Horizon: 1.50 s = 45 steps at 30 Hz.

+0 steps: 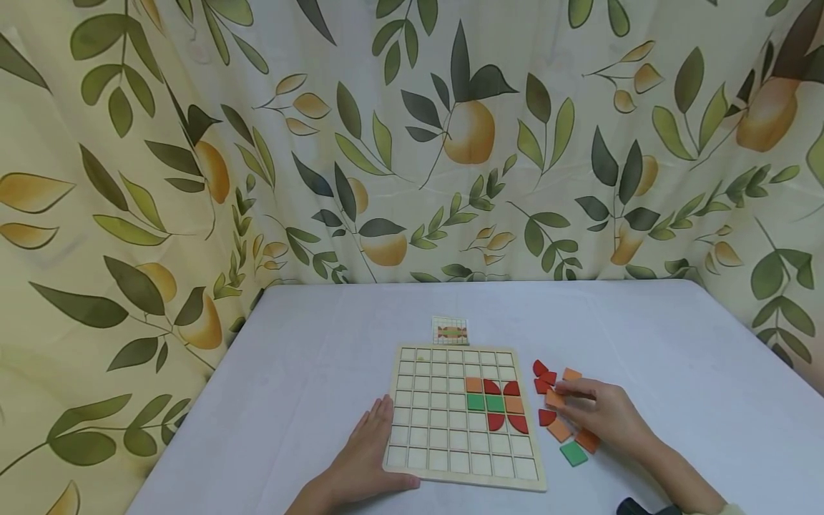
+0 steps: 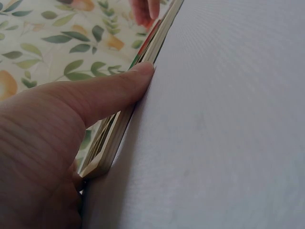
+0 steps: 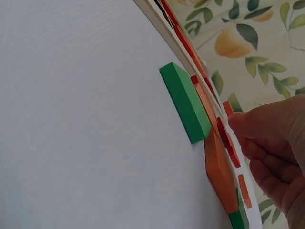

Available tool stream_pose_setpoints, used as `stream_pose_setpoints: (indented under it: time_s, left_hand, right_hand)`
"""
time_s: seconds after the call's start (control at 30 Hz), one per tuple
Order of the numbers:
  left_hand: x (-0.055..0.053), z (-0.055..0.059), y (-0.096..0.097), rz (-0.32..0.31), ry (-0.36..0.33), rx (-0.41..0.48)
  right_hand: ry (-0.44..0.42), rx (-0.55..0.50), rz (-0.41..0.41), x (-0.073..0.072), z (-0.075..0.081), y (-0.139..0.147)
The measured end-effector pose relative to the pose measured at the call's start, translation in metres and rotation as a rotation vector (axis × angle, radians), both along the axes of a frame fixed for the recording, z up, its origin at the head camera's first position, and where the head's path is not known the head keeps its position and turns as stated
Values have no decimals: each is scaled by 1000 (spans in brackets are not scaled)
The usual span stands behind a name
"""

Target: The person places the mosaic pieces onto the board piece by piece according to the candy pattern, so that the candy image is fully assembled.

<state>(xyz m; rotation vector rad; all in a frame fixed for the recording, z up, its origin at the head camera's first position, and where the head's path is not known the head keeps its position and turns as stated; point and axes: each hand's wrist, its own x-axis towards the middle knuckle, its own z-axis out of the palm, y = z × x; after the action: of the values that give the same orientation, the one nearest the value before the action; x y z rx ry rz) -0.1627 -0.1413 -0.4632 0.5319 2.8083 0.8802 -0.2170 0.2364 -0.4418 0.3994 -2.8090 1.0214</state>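
A wooden grid board lies flat on the table, with red, orange and green tiles set in its right-hand cells. My left hand rests at the board's near left corner, straight fingers along the left side and thumb against the front edge. In the left wrist view the thumb touches the board's rim. Right of the board, my right hand pinches an orange square tile between thumb and fingers. In the right wrist view that orange tile shows only partly beside the thumb tip.
Loose red tiles, orange tiles and a green tile lie right of the board. A small pattern card sits behind it. A dark object shows at the front edge. Leaf-patterned curtain hangs behind the white-covered table.
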Motion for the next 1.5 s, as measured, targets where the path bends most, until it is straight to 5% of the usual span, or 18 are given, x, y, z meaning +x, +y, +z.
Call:
stream_pose_setpoints:
  time_s: [0.43, 1.17, 1.5]
  left_hand:
    - [1, 0, 0, -20, 12, 14]
    - [2, 3, -2, -24, 25, 16]
    - [3, 3, -1, -22, 16, 24]
  right_hand:
    - [32, -32, 37, 0, 2, -16]
    - [84, -56, 241, -2, -2, -57]
    - [12, -75, 286, 1, -1, -68]
